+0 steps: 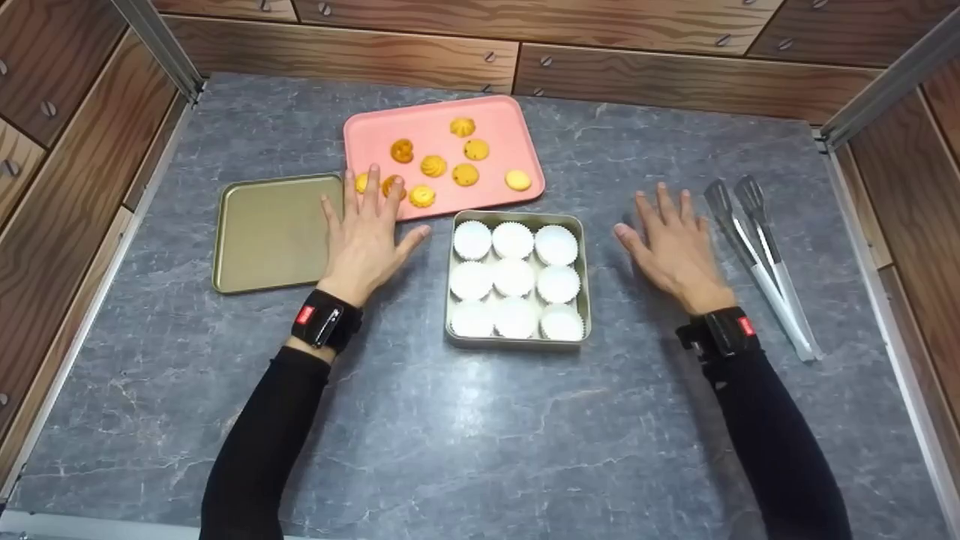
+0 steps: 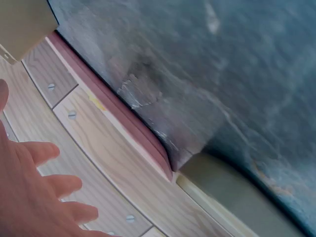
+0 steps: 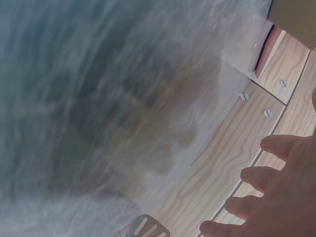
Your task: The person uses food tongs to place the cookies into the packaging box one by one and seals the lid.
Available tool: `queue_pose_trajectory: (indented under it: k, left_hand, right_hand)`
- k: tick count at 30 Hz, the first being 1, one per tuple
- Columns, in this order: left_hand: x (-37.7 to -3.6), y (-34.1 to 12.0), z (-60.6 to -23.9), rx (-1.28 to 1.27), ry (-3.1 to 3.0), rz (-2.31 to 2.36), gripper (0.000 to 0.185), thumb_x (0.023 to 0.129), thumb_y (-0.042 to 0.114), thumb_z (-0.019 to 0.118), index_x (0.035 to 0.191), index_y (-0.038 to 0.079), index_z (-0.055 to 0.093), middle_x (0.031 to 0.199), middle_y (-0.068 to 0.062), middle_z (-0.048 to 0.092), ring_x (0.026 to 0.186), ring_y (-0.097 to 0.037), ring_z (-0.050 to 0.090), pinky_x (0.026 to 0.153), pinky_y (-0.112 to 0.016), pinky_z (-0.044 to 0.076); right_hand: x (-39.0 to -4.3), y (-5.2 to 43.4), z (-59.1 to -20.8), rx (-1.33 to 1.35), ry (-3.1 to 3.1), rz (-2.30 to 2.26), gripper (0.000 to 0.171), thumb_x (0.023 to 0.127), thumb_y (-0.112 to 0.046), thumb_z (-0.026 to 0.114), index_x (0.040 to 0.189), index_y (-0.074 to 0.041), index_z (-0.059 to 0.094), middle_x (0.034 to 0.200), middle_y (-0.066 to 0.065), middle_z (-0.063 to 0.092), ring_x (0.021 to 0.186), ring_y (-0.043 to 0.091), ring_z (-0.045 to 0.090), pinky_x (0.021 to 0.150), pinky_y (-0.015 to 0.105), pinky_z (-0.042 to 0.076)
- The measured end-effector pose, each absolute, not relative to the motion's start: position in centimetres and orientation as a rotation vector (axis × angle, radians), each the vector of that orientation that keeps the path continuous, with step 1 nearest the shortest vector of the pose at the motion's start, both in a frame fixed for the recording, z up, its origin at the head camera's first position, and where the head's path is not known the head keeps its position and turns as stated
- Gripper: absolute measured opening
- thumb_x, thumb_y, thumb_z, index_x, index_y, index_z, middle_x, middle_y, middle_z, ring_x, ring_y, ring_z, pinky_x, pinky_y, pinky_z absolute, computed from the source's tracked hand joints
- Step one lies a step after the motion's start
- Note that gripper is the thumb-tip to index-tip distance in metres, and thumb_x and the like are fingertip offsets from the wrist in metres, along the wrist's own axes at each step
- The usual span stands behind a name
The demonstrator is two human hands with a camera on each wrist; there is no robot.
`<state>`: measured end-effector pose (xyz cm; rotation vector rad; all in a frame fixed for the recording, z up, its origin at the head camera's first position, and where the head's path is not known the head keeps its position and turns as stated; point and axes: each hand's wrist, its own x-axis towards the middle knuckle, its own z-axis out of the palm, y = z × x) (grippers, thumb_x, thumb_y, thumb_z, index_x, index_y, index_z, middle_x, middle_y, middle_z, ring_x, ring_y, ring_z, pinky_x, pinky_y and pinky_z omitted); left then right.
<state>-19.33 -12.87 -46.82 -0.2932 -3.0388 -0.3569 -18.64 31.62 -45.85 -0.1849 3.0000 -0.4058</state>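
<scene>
On the worktop [image 1: 480, 420], both hands lie flat, fingers spread wide, holding nothing: left hand [image 1: 365, 240] hides part of the cookies [image 1: 433, 166], right hand [image 1: 675, 251] near tongs [image 1: 757, 255]. Wrist views are blurry; only the head view shows the tin of paper cups [image 1: 516, 279].

The left hand [image 1: 365, 238] lay flat, fingers spread, on the counter [image 1: 420, 420], its fingertips overlapping the near left corner of the pink tray [image 1: 517, 127]. Eight yellow cookies [image 1: 433, 166] sat on that tray, toward the counter's far edge. The tongs [image 1: 761, 259] lay closed near the right edge, just beside the right hand [image 1: 675, 251], which was flat and spread.
</scene>
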Motion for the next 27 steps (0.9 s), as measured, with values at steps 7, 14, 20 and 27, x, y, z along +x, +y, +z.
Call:
queue_pose_trajectory:
  k: [7, 14, 20, 27]
  left_hand:
    - [-18.9, -12.1, -46.4, -0.313, -3.044, -0.42, 0.088, 0.1, 0.073, 0.036, 0.165, 0.013, 0.027, 0.173, -0.016, 0.008, 0.157, -0.044, 0.001, 0.123, -0.072, 0.005]
    - [-18.0, -10.6, -45.9, -0.363, -3.048, -0.797, 0.088, 0.1, 0.07, 0.044, 0.164, 0.012, 0.027, 0.169, -0.019, 0.025, 0.148, -0.045, 0.035, 0.115, -0.067, 0.038]
    - [-17.1, -9.0, -45.6, -0.418, -3.006, -1.079, 0.077, 0.102, 0.049, 0.059, 0.16, 0.005, 0.036, 0.127, -0.026, 0.066, 0.101, -0.036, 0.069, 0.097, -0.052, 0.057]
    - [-16.5, -8.1, -45.9, -0.459, -3.018, -1.19, 0.071, 0.098, 0.04, 0.066, 0.154, 0.002, 0.046, 0.097, -0.012, 0.073, 0.055, -0.015, 0.054, 0.053, -0.032, 0.052]
  right_hand:
    - [-18.2, 30.8, -45.8, -0.235, 2.977, -0.518, 0.083, 0.106, -0.066, 0.024, 0.165, -0.009, 0.018, 0.171, 0.019, 0.0, 0.154, 0.048, -0.006, 0.121, 0.073, -0.002]
    - [-17.4, 29.3, -45.7, -0.277, 2.944, -0.716, 0.082, 0.107, -0.062, 0.033, 0.163, -0.004, 0.023, 0.17, 0.021, 0.014, 0.156, 0.045, 0.01, 0.127, 0.062, 0.009]
    - [-16.5, 27.5, -45.5, -0.273, 2.908, -0.874, 0.075, 0.106, -0.057, 0.047, 0.153, 0.002, 0.045, 0.14, 0.028, 0.059, 0.124, 0.045, 0.06, 0.108, 0.059, 0.048]
    - [-15.5, 25.6, -45.8, -0.32, 2.988, -0.865, 0.051, 0.104, -0.048, 0.056, 0.126, -0.006, 0.074, 0.078, 0.007, 0.068, 0.063, 0.021, 0.056, 0.054, 0.033, 0.044]
